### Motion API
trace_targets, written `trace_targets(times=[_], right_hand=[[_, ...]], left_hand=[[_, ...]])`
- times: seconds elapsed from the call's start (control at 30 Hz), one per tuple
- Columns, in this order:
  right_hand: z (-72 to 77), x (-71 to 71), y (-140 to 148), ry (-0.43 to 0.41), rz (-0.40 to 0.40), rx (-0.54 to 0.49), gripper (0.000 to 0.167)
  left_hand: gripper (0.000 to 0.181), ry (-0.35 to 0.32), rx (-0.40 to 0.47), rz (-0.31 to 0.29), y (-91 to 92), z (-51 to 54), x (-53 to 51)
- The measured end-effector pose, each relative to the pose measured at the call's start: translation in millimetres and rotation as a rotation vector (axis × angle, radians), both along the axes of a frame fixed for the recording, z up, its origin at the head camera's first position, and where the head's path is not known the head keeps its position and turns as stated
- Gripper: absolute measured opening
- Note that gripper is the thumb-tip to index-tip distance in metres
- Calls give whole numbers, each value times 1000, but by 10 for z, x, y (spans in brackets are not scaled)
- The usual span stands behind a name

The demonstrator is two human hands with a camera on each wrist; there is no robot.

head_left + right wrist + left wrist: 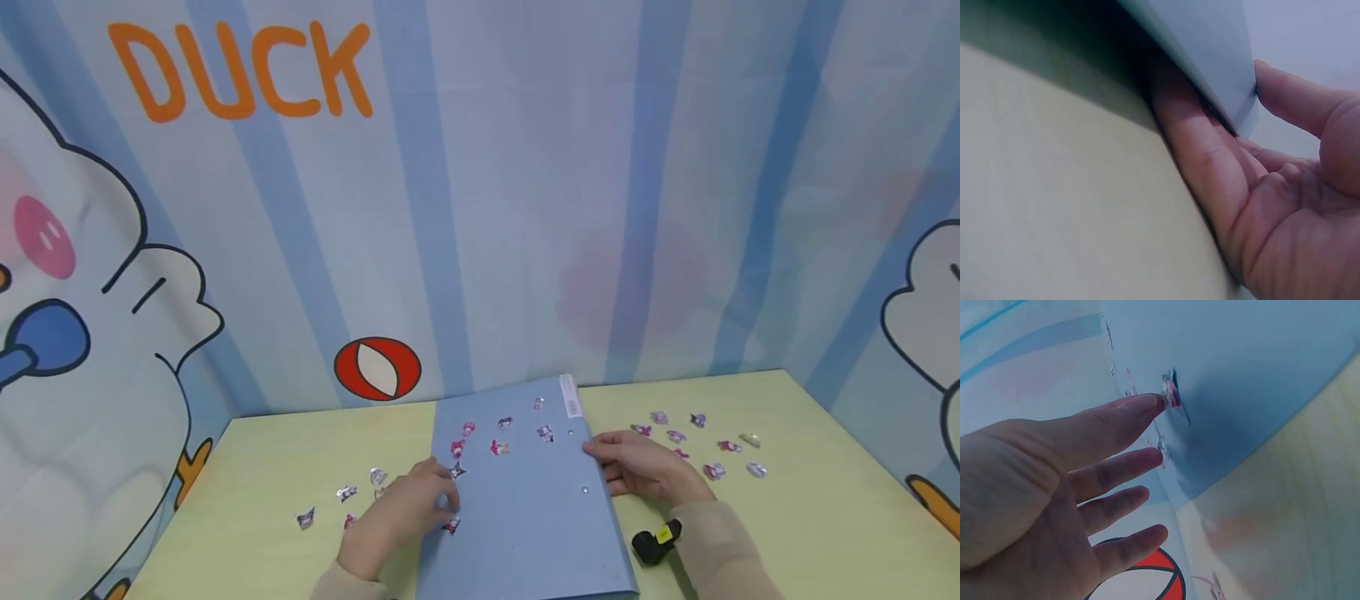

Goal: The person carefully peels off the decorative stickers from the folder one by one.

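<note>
A light blue folder (525,508) lies on the pale yellow table, several small cartoon stickers scattered over its cover. My right hand (648,467) holds its right edge, thumb at the top side and fingers underneath, as the right wrist view also shows around the folder's edge (1210,56). At the left edge is my left hand (408,504), its fingers loosely spread. In the left wrist view the thumb tip meets a small pink and dark sticker (1172,392) whose edges stand off the cover. Another dark sticker (458,471) is by the left fingertips in the head view.
Loose stickers lie left of the folder, such as a dark one (305,518), and several more to the right, including a pink one (714,472). A black device with a yellow label (656,543) is at the right wrist. A striped printed curtain (510,208) stands behind the table.
</note>
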State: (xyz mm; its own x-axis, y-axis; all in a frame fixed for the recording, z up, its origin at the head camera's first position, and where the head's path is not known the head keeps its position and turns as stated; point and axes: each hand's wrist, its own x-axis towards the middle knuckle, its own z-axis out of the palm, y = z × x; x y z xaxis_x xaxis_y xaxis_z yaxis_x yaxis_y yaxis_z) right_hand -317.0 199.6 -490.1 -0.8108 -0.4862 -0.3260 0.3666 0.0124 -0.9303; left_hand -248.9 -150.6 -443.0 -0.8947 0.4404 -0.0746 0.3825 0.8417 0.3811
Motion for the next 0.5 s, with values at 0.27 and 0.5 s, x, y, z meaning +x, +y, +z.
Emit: trace_targets(times=[0.27, 0.5], right_hand=[[-4, -5, -8, -4, -3, 8, 39], [-12, -9, -10, -5, -15, 8, 42]], left_hand=[[21, -19, -30, 18, 52, -21, 23], [24, -2, -34, 22, 66, -31, 31]])
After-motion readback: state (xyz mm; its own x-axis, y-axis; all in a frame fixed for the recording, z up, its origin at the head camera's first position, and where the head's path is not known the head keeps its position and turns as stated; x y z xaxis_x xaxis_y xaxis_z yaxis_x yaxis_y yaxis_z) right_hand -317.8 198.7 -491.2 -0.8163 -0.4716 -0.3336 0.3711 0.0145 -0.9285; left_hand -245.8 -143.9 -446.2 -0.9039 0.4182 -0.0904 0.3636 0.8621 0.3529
